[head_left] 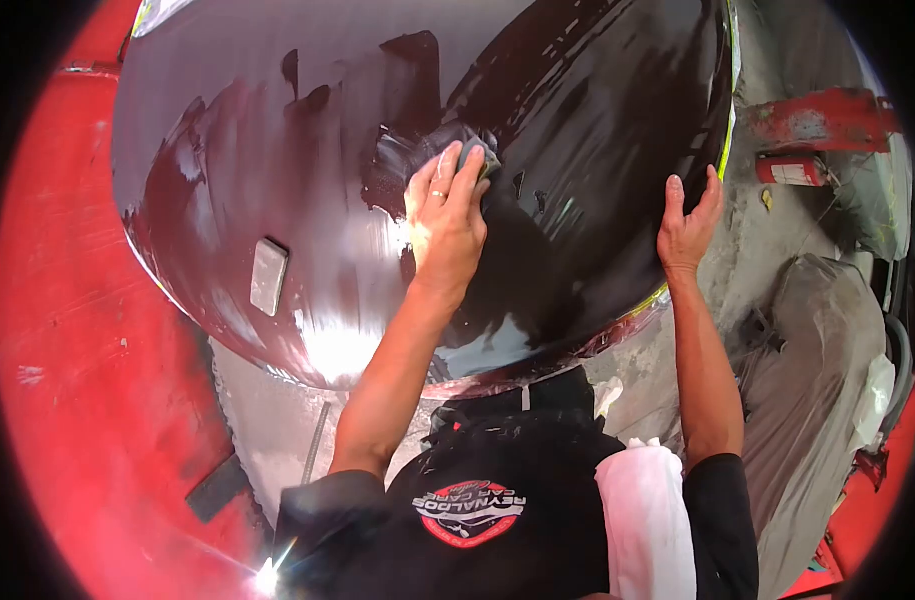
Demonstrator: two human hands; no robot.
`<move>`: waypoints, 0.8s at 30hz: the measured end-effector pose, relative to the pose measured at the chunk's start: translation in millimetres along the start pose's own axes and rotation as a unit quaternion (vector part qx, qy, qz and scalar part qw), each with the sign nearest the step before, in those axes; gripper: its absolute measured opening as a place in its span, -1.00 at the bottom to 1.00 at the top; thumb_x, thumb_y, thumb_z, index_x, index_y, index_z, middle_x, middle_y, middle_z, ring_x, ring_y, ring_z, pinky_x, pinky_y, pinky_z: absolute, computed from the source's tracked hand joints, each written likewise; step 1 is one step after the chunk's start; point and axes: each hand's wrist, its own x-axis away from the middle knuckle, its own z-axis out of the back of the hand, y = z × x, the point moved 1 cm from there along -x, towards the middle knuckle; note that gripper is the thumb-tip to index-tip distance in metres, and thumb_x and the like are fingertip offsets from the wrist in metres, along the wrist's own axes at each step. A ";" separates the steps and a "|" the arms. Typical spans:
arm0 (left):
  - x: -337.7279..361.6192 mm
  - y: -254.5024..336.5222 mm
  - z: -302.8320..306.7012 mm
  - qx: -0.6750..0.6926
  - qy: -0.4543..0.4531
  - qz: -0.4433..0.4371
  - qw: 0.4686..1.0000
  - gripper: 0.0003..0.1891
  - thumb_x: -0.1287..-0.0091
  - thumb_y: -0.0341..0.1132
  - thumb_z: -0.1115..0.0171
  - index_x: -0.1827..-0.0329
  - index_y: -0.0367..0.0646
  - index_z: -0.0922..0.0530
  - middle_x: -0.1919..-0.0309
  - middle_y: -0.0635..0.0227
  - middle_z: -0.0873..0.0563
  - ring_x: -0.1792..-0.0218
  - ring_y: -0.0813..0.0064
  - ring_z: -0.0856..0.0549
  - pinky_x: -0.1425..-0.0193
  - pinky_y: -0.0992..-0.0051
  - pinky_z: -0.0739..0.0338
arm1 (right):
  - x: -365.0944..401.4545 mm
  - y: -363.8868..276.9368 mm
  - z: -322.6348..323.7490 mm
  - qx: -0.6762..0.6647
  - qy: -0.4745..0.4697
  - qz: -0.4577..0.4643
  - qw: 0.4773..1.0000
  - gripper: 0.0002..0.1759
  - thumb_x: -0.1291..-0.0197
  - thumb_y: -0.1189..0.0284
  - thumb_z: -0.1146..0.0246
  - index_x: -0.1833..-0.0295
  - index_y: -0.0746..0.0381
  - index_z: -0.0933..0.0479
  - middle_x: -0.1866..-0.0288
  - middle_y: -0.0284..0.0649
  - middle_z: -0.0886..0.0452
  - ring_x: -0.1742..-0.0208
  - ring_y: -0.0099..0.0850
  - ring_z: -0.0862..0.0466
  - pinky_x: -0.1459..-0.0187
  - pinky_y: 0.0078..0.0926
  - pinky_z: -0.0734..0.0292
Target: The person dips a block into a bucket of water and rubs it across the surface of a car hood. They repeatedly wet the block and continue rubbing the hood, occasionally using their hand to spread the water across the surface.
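Note:
A large car hood (597, 90), dark brown and streaked with wet or milky film, spreads out in front of me. My left hand (445, 225), with a ring on one finger, presses a dark grey sanding pad (485, 160) onto the hood's middle. The fingers partly cover the pad. Resting at the hood's right edge, my right hand (690, 228) has its fingers apart and holds nothing. A light grey rectangular block (268, 277) lies on the hood to the left, away from both hands.
Yellow-green tape (727, 140) runs along the hood's right edge. On the left is a big red painted surface (87, 330). A plastic-covered object (827, 340) and a red cylinder (792, 170) are to the right. A white towel (647, 520) hangs over my shoulder.

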 end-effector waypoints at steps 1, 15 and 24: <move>10.9 -0.8 1.6 0.009 -0.009 0.006 1.000 -0.51 -0.24 -0.58 -0.37 -0.26 -0.07 -0.65 -0.21 0.14 -0.70 -0.17 0.01 -0.63 -0.29 0.17 -0.50 | -1.6 -0.2 -0.4 0.002 0.003 0.006 1.000 -0.22 -0.38 0.04 -0.31 -0.50 0.30 -0.30 -0.50 0.14 -0.33 -0.54 0.09 -0.28 -0.53 -0.03 -0.16; 55.2 -9.4 19.7 0.004 -0.064 0.001 0.998 -0.46 -0.18 -0.65 -0.36 -0.27 -0.07 -0.65 -0.23 0.15 -0.69 -0.25 0.07 -0.60 -0.35 0.22 -0.50 | -7.0 -2.5 -4.1 0.013 0.013 -0.017 1.000 -0.20 -0.37 0.01 -0.32 -0.50 0.32 -0.30 -0.50 0.13 -0.34 -0.53 0.06 -0.29 -0.52 -0.06 -0.18; 59.3 7.5 18.7 -0.026 -0.055 0.024 0.998 -0.46 -0.18 -0.63 -0.42 -0.27 -0.11 -0.66 -0.22 0.11 -0.71 -0.25 0.04 -0.62 -0.35 0.19 -0.52 | 0.9 -2.1 -0.1 0.013 0.013 -0.015 1.000 -0.21 -0.36 0.03 -0.33 -0.48 0.33 -0.31 -0.48 0.13 -0.37 -0.50 0.07 -0.33 -0.51 -0.06 -0.20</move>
